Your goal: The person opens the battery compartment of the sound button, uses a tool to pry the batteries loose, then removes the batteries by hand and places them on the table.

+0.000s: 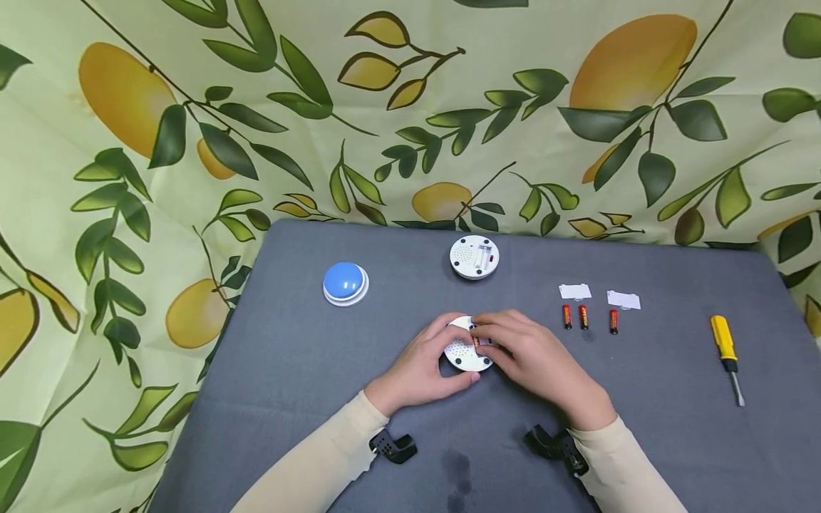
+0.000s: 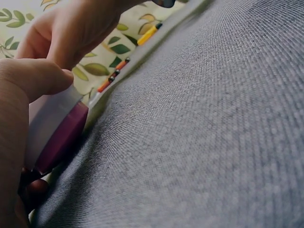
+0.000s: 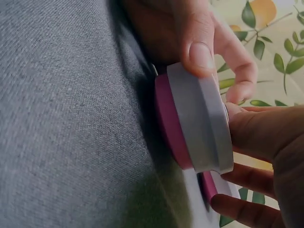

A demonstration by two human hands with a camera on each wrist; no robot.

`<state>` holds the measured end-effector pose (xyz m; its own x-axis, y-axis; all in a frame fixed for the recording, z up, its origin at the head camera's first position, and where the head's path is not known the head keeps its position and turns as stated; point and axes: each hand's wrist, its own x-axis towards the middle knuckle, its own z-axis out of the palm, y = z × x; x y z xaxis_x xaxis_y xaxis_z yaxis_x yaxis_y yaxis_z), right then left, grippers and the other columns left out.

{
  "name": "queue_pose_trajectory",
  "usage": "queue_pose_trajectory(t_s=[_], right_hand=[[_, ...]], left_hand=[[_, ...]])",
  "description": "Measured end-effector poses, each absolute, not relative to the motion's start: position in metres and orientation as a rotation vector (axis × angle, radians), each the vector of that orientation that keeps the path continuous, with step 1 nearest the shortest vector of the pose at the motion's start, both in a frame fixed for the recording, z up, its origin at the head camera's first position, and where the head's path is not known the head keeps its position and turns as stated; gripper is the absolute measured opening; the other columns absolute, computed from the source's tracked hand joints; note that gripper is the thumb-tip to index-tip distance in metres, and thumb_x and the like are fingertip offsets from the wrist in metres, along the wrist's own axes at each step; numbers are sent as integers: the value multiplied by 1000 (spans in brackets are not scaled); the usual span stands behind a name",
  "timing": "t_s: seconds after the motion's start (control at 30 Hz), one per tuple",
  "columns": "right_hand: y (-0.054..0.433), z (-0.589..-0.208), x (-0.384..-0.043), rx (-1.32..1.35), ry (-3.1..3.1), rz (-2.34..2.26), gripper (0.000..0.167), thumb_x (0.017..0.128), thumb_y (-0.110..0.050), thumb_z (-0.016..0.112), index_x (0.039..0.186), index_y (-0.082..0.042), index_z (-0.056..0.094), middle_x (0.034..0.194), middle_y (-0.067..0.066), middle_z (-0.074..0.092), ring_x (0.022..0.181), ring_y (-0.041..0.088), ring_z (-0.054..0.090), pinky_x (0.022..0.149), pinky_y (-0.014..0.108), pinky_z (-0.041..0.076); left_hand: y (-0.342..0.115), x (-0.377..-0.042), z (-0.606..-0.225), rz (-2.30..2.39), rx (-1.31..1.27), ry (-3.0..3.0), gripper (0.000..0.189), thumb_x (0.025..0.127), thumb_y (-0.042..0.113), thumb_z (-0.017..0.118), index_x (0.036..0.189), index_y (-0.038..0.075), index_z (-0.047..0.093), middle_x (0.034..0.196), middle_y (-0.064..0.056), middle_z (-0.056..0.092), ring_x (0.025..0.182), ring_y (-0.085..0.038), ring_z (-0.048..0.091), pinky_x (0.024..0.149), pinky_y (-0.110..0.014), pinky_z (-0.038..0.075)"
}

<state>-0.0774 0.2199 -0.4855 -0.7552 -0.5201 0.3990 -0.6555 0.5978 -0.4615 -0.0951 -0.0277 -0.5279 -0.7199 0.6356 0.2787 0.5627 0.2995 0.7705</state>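
1. Two black wrist cameras [image 1: 393,447] sit at the cuffs of your cream sleeves [image 1: 314,456], with a dark patch [image 1: 457,474] marking the grey cloth [image 1: 288,385] between them.
2. Your left hand [image 1: 426,363] grips a white disc [image 1: 458,353] by its rim, thumb on the near side and fingers curled round the far side. The disc is at the middle of the cloth, its perforated face up and a magenta dome [image 3: 171,123] beneath, as the wrist views show.
3. Your right hand [image 1: 529,349] bends over the same disc, fingers close together around an orange-and-black battery [image 1: 477,343] at its compartment; you cannot tell from these views whether they pinch it or only touch it.
4. Off to your right lies a yellow-handled screwdriver [image 1: 725,342], its blade toward you.
5. Three loose batteries [image 1: 584,317] lie beyond your right hand, just short of two white covers [image 1: 574,291].
6. Across to your left stands a blue-domed button [image 1: 343,281] on a white base.
7. Farther back, near the cloth's far edge, a second white disc [image 1: 474,257] shows you its compartment.
8. Behind everything hangs a fruit-and-leaf print fabric [image 1: 616,64].
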Motion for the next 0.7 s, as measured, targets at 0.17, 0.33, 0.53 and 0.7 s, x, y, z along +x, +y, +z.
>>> queue_pose_trajectory(t_s=[0.17, 0.33, 0.53, 0.7], right_hand=[[218, -485, -79, 1046, -2555, 772, 30, 91, -6, 88, 120, -11, 82, 128, 6, 75, 117, 25, 69, 95, 48, 60], [217, -485, -78, 1058, -2528, 729, 28, 90, -6, 87, 117, -10, 82, 126, 9, 74, 114, 26, 69, 94, 47, 60], [215, -489, -76, 1017, -2530, 736, 26, 92, -6, 85, 117, -6, 81, 127, 12, 73, 114, 28, 69, 92, 47, 61], [215, -491, -77, 982, -2534, 747, 30, 93, -5, 84, 122, 0, 79, 126, 15, 72, 115, 31, 69, 92, 48, 61]], left_hand=[[-27, -95, -529, 1410, 1141, 2469, 44, 90, 29, 90, 122, 22, 60, 158, -1, 50, 146, -19, 50, 119, -44, 43], [-26, -95, -528, 1420, 1153, 2465, 44, 90, 27, 90, 120, 21, 60, 156, -3, 52, 144, -19, 52, 117, -43, 44], [-26, -95, -529, 1423, 1147, 2458, 44, 90, 27, 90, 121, 20, 60, 157, -4, 51, 144, -20, 52, 118, -41, 44], [-26, -95, -527, 1414, 1138, 2467, 45, 90, 27, 90, 122, 18, 60, 159, -4, 51, 144, -21, 52, 119, -42, 44]])
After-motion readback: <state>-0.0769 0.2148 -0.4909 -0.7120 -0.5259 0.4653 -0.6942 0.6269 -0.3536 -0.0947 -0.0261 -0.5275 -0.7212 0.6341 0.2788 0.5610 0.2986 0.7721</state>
